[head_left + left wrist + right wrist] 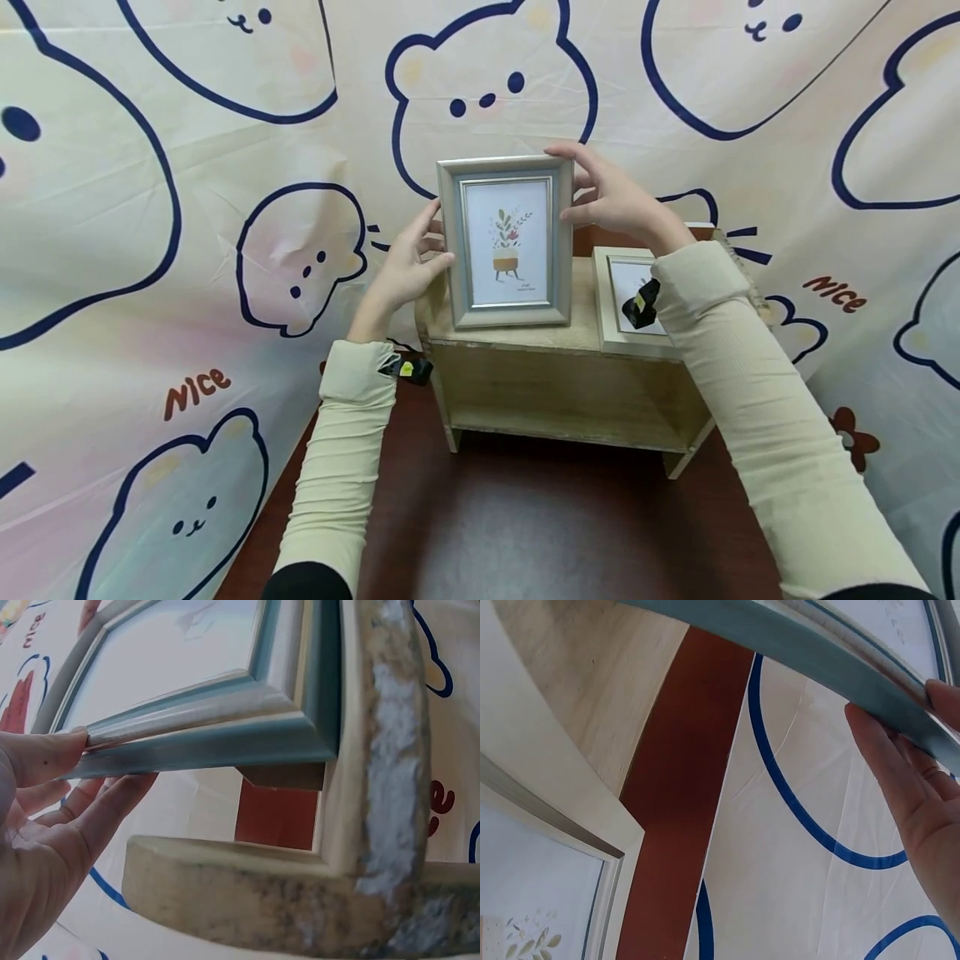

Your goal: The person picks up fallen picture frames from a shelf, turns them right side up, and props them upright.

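Observation:
A grey-blue picture frame (506,242) with a potted-plant print stands nearly upright at the left end of a small wooden shelf (517,337). On its left edge, my left hand (405,267) grips it with the thumb in front and the fingers behind. My right hand (611,196) holds the upper right edge, one finger lying over the top corner. In the left wrist view, the frame's lower corner (315,742) sits against the shelf's wooden end. The right wrist view shows thumb and fingers pinching the frame's side (795,660).
A second, cream-coloured picture frame (607,308) lies flat on the shelf's right part, partly hidden by my right wrist. Beneath is a dark red-brown tabletop (517,517). Behind hangs a cloth (480,50) printed with bear outlines.

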Action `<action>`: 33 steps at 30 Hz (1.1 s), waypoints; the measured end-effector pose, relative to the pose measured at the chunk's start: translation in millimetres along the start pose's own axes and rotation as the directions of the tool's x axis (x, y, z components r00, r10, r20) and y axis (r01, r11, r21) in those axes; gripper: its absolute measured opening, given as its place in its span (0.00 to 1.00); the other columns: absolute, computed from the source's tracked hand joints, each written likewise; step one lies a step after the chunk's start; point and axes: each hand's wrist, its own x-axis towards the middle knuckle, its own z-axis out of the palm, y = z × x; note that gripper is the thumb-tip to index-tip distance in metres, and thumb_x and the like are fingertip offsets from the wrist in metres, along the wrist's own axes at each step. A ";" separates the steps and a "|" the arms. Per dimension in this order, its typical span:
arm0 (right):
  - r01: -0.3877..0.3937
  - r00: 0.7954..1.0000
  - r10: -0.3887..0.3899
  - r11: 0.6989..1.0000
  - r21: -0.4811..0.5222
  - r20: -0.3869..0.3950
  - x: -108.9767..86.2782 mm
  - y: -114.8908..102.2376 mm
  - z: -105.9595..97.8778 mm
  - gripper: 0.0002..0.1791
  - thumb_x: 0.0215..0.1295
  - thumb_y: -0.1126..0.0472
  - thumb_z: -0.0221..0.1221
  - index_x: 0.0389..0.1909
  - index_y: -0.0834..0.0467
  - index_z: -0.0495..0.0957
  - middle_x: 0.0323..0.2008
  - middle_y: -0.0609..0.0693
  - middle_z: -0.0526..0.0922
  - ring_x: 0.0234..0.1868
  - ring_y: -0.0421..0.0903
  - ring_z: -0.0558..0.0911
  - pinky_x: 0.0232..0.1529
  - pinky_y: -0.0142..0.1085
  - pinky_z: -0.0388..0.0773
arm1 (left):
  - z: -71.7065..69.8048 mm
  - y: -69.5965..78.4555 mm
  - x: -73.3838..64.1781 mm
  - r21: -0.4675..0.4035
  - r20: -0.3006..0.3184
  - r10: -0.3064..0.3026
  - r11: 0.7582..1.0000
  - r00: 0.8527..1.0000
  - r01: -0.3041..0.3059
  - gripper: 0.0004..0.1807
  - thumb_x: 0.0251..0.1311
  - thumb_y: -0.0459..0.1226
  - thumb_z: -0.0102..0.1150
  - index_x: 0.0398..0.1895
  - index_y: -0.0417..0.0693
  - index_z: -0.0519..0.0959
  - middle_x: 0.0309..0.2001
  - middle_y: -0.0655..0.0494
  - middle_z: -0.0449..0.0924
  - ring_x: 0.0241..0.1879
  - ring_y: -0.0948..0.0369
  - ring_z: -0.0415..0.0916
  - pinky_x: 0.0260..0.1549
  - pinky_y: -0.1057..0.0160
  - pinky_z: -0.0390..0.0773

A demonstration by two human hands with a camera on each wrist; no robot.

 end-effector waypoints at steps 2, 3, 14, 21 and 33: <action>-0.005 1.000 0.005 1.000 0.015 0.000 -2.2 -0.1 1.1 0.41 0.57 0.75 0.54 0.67 0.41 0.53 0.54 0.55 0.67 0.45 0.54 0.76 0.43 0.42 0.76 | -1.5 -1.2 0.7 0.006 0.010 -0.001 1.000 1.000 0.001 0.39 0.58 0.21 0.48 0.71 0.45 0.47 0.52 0.37 0.64 0.48 0.48 0.69 0.48 0.55 0.73; -0.003 1.000 0.003 1.000 0.014 -0.001 -3.3 -0.2 1.7 0.41 0.57 0.74 0.55 0.67 0.41 0.53 0.53 0.56 0.68 0.44 0.54 0.77 0.43 0.43 0.76 | -2.3 -1.7 0.9 0.007 0.016 -0.001 1.000 1.000 0.001 0.38 0.58 0.21 0.47 0.71 0.44 0.46 0.52 0.37 0.64 0.48 0.48 0.69 0.49 0.54 0.73; 0.023 1.000 -0.023 1.000 -0.013 -0.015 -13.7 -4.2 7.2 0.43 0.56 0.74 0.56 0.68 0.43 0.50 0.58 0.57 0.65 0.45 0.58 0.77 0.43 0.48 0.76 | -3.4 -3.5 2.3 0.002 0.043 -0.004 1.000 0.999 0.004 0.37 0.60 0.20 0.43 0.71 0.40 0.44 0.57 0.33 0.61 0.53 0.43 0.66 0.51 0.49 0.70; 0.026 0.998 -0.027 1.000 -0.011 -0.056 -21.1 -3.1 7.6 0.49 0.58 0.69 0.57 0.69 0.33 0.39 0.61 0.59 0.63 0.49 0.57 0.76 0.50 0.49 0.72 | 3.6 -3.1 -3.9 0.116 -0.046 0.010 0.993 0.999 -0.005 0.36 0.63 0.27 0.44 0.71 0.44 0.40 0.60 0.38 0.60 0.55 0.46 0.66 0.54 0.53 0.69; -0.014 0.954 -0.023 0.993 -0.121 -0.298 -59.6 -7.7 13.0 0.32 0.62 0.58 0.55 0.66 0.52 0.55 0.53 0.58 0.72 0.51 0.52 0.75 0.51 0.48 0.71 | 26.7 8.9 -33.1 0.421 -0.414 0.401 0.880 0.817 -0.219 0.20 0.52 0.25 0.54 0.51 0.29 0.70 0.44 0.37 0.73 0.44 0.48 0.73 0.38 0.54 0.77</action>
